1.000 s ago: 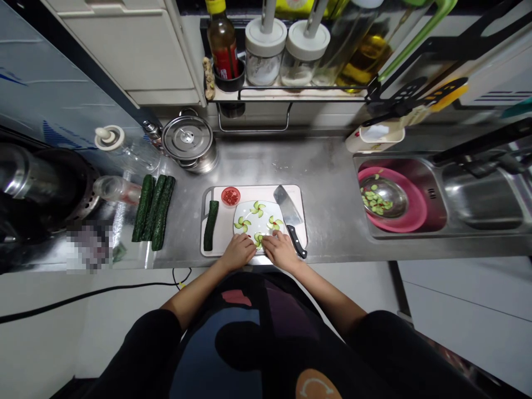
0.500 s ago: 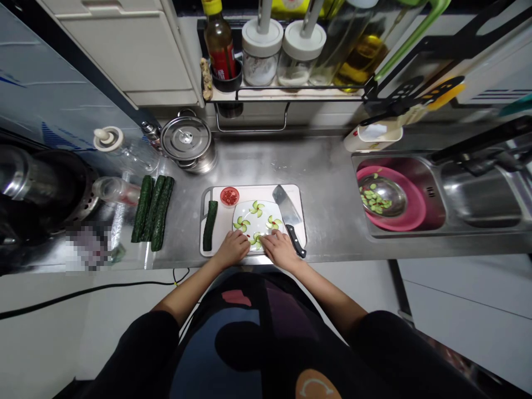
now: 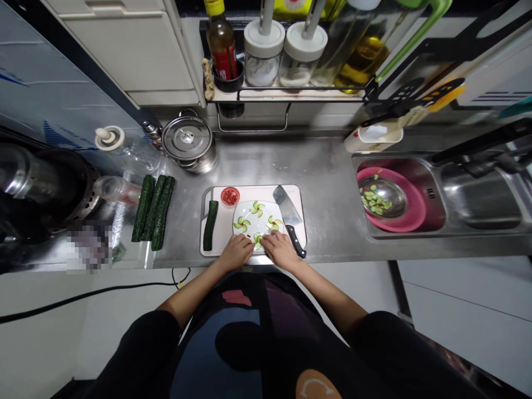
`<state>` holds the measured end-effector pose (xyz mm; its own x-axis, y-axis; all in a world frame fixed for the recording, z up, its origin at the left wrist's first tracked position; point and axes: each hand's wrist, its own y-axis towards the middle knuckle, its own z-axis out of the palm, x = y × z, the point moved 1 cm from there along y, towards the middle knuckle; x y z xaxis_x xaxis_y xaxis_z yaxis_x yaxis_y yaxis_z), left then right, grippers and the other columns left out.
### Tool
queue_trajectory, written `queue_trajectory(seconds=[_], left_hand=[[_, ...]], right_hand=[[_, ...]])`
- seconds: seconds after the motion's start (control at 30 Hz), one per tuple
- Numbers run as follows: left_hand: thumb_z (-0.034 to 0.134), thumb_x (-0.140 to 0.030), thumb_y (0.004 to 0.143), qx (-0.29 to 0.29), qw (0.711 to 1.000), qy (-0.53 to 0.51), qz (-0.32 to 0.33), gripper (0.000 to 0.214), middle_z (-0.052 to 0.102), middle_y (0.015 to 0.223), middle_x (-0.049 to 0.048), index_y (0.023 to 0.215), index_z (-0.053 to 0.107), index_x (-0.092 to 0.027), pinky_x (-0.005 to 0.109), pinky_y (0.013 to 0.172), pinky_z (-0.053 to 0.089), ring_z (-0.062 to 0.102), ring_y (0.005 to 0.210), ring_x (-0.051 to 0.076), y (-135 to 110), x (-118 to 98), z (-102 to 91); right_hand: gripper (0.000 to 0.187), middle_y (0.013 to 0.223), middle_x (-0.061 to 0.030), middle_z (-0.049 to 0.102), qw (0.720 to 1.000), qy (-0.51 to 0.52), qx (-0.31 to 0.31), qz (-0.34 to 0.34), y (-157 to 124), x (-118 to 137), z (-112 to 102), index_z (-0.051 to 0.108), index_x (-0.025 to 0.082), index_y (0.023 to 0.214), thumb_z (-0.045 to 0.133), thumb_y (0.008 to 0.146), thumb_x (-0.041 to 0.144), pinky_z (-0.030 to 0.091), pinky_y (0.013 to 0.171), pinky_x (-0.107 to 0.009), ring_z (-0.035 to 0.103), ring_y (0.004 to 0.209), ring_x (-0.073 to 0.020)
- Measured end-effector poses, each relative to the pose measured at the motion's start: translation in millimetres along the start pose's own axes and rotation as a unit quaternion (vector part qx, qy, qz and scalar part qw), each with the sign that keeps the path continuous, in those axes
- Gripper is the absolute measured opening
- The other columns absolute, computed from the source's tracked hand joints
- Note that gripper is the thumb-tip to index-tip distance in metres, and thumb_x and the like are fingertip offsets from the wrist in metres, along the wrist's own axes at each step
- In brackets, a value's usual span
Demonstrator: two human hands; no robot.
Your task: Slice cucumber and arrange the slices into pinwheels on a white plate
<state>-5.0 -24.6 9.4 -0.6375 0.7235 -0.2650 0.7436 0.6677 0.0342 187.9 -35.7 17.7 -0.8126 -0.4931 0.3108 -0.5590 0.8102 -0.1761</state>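
A white plate (image 3: pixel 264 219) with cucumber slices laid out in flower shapes sits on a pale cutting board (image 3: pixel 226 224). My left hand (image 3: pixel 236 252) and my right hand (image 3: pixel 282 250) rest at the plate's near edge, fingers curled in toward the nearest cucumber flower (image 3: pixel 258 239); what they pinch, if anything, is too small to name. A cleaver (image 3: pixel 288 213) lies on the board to the right of the plate. A small red dish of chopped chilli (image 3: pixel 230 196) and a half cucumber (image 3: pixel 210 224) lie on the board's left side.
Three whole cucumbers (image 3: pixel 153 213) lie on the steel counter (image 3: pixel 324 177) to the left. A lidded pot (image 3: pixel 189 141) stands behind. The sink on the right holds a pink basin (image 3: pixel 415 210) with a steel bowl of cucumber scraps (image 3: pixel 380 199). A shelf with bottles and jars (image 3: pixel 266 50) hangs above.
Both hands stay at the plate's near edge with only small finger shifts around the nearest cucumber flower. Nothing else has moved.
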Motion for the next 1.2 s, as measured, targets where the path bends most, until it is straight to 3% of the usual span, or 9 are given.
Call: queue_trajectory(seconds=[0.27,0.47,0.57,0.7,0.9,1.2], left_hand=[[0.047,-0.022,0.090,-0.004,1.000,-0.014,-0.007,0.018,0.062,0.087,0.0068,0.094,0.063,-0.018,0.034,0.072,0.035,0.049,0.087,0.019,-1.0,-1.1,-2.5],[0.046,-0.018,0.088,-0.021,0.999,-0.037,-0.026,0.020,0.062,0.092,0.0070,0.097,0.064,-0.018,0.035,0.077,0.036,0.049,0.092,0.019,11.7,11.2,-7.8],[0.046,-0.015,0.086,0.007,0.999,-0.037,-0.005,0.026,0.061,0.099,0.0074,0.106,0.062,-0.020,0.035,0.078,0.037,0.047,0.096,0.021,21.8,17.1,-7.3],[0.048,-0.015,0.084,0.042,0.999,-0.026,0.003,0.026,0.060,0.100,0.0076,0.103,0.064,-0.022,0.037,0.077,0.038,0.046,0.097,0.022,27.2,18.9,-4.1],[0.047,-0.015,0.085,0.033,0.999,-0.023,-0.001,0.024,0.059,0.095,0.0077,0.101,0.064,-0.020,0.037,0.077,0.039,0.046,0.093,0.022,24.2,15.9,-3.3],[0.048,-0.016,0.085,0.020,1.000,-0.010,-0.008,0.022,0.060,0.092,0.0079,0.100,0.063,-0.018,0.038,0.076,0.039,0.048,0.093,0.023,23.2,13.3,-1.9]], right_hand=[[0.031,0.114,-0.0107,0.061,1.000,0.003,-0.026,0.010,0.9,-2.7,-0.2,0.061,0.020,0.117,0.044,0.092,0.022,0.033,0.082,-0.036,0.040,0.112,-0.0264],[0.028,0.110,-0.0107,0.062,0.999,0.013,-0.045,-0.008,-2.7,0.0,2.7,0.063,0.020,0.112,0.045,0.091,0.022,0.034,0.081,-0.036,0.041,0.108,-0.0257],[0.028,0.108,-0.0105,0.062,0.999,0.019,-0.036,-0.030,-5.5,4.4,5.5,0.065,0.020,0.109,0.043,0.092,0.023,0.034,0.081,-0.036,0.041,0.109,-0.0257],[0.028,0.108,-0.0102,0.062,0.999,0.027,-0.023,-0.039,-6.0,7.8,7.0,0.065,0.021,0.109,0.043,0.093,0.025,0.033,0.081,-0.036,0.040,0.109,-0.0258],[0.033,0.113,-0.0115,0.061,0.999,0.024,-0.037,0.014,2.1,5.8,5.2,0.059,0.018,0.120,0.040,0.093,0.024,0.034,0.080,-0.036,0.041,0.108,-0.0263],[0.034,0.114,-0.0115,0.061,1.000,0.011,-0.025,0.005,3.7,2.7,5.8,0.059,0.018,0.121,0.042,0.092,0.023,0.035,0.081,-0.037,0.040,0.111,-0.0269]])
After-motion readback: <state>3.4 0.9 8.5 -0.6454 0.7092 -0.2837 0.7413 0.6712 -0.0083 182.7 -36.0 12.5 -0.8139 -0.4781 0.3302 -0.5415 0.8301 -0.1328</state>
